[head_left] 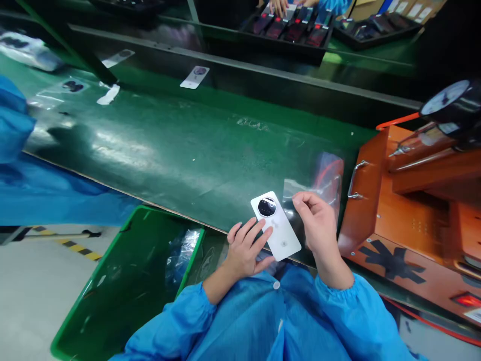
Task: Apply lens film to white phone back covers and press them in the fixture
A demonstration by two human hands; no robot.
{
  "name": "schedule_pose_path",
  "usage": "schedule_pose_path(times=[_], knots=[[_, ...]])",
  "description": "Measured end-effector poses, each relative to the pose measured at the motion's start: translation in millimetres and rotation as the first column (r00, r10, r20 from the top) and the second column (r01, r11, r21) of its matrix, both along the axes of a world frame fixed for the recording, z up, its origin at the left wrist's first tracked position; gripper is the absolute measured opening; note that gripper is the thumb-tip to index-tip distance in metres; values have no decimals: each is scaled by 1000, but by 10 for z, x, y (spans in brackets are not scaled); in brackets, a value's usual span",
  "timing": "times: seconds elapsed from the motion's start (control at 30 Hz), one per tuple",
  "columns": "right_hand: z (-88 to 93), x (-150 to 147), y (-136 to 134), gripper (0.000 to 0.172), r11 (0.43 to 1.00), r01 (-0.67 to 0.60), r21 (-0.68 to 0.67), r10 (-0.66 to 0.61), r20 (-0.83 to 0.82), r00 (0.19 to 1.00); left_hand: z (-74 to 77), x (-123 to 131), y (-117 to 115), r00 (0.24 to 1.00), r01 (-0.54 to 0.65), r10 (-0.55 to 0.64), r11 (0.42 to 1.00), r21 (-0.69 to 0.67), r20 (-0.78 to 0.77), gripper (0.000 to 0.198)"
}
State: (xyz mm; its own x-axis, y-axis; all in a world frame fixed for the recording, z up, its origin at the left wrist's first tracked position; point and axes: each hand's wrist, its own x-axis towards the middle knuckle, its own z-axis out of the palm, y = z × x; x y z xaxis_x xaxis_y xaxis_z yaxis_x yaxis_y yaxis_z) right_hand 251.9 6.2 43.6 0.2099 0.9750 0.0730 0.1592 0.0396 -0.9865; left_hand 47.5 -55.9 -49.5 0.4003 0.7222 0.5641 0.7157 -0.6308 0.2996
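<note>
A white phone back cover (282, 233) with a round dark camera window lies tilted at the bench's front edge. My left hand (246, 248) is on its lower left side, fingers over the face and thumb at the bottom edge. To the right, my right hand (317, 218) is closed in a pinch at a clear plastic film (291, 188). The film's outline is faint, and part of it lies behind the hand. The fingertips are just right of the cover, apart from it.
An orange press machine (370, 200) with a gauge stands at the right. Below left is a green bin (131, 281) with clear plastic scraps. Another white cover (195, 77) lies farther back. A co-worker's hand (278, 7) is over a black tray (285, 42) of phones.
</note>
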Motion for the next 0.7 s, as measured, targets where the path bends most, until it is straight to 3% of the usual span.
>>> schedule_pose_path(times=[0.07, 0.17, 0.7], knots=[[8, -58, 59, 18, 1000, -30, -8, 31, 107, 994, -117, 36, 40, 998, -31, 24, 993, 118, 55, 61], [2, -122, 132, 18, 1000, -29, -4, 29, 212, 977, -196, 62, 54, 994, -49, 34, 987, 152, 104, 68], [-66, -272, 85, 20, 992, -127, -24, 124, 446, 886, -300, 21, 78, 989, -17, -17, 975, 222, 149, 65]])
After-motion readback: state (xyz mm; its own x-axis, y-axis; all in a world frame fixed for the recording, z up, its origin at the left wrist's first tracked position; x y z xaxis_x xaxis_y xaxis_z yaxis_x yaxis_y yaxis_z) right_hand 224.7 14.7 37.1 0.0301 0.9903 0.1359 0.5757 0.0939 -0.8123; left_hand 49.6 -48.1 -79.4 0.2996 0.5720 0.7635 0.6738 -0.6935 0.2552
